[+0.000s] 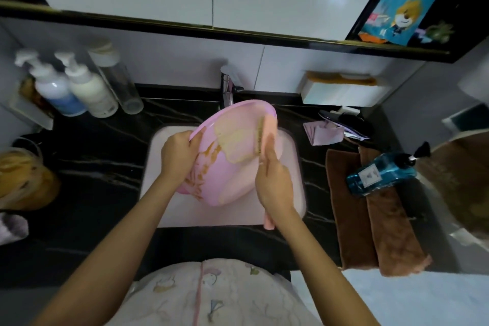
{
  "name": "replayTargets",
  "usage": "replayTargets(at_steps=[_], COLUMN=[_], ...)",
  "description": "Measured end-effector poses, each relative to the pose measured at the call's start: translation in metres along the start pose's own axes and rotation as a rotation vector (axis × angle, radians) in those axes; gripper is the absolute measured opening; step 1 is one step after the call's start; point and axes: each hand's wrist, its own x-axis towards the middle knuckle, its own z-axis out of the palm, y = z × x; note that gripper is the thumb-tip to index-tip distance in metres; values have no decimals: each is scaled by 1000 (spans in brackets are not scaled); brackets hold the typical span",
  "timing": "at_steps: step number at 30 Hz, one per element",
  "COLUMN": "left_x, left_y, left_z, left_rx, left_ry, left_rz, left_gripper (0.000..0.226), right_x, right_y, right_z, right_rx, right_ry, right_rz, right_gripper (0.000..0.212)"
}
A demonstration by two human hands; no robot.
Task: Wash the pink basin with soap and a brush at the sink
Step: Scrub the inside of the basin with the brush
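While the left hand point(180, 156) steadies it, the pink basin point(238, 174) tilts over the sink point(164, 206).
Left fingers point(195, 140) clamp its rim; the right hand point(275, 182) grasps the brush point(267, 127), long axis away from the body, bristles leftward on the stained wall.

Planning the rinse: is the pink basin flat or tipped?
Tipped: the pink basin leans over the sink, left hand gripping its raised rim.
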Motion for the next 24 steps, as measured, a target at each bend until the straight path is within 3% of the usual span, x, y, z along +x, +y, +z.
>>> replayTargets(at_steps=[2, 7, 12, 14, 16, 18, 24], left_x=[-2, -2, -6, -7, -7, -5, -3], left_y=[3, 2, 8, 9, 8, 6, -3], left_z=[0, -5, -3, -3, -4, -4, -6], left_rx=[-1, 0, 23, 24, 29, 13, -45], left_ry=[-15, 0, -6, -16, -4, -3, 10], left_rz=[-2, 10, -8, -12, -11, -17, -22], left_gripper=[57, 48, 50, 50, 50, 51, 49], right_x=[14, 53, 29, 54, 70, 67, 50], right_y=[9, 31, -8, -2, 10, 21, 38], right_z=[-10, -54, -49, -61, -72, -69, -63], right_rx=[-63, 96, -92, -168, -182, -148, 268], right_ry=[-43, -224, -253, -250, -395, -531, -368], right_rz=[-46, 309, -18, 138, 364, 466, 652], right_gripper=[58, 49, 50, 43, 48, 52, 39])
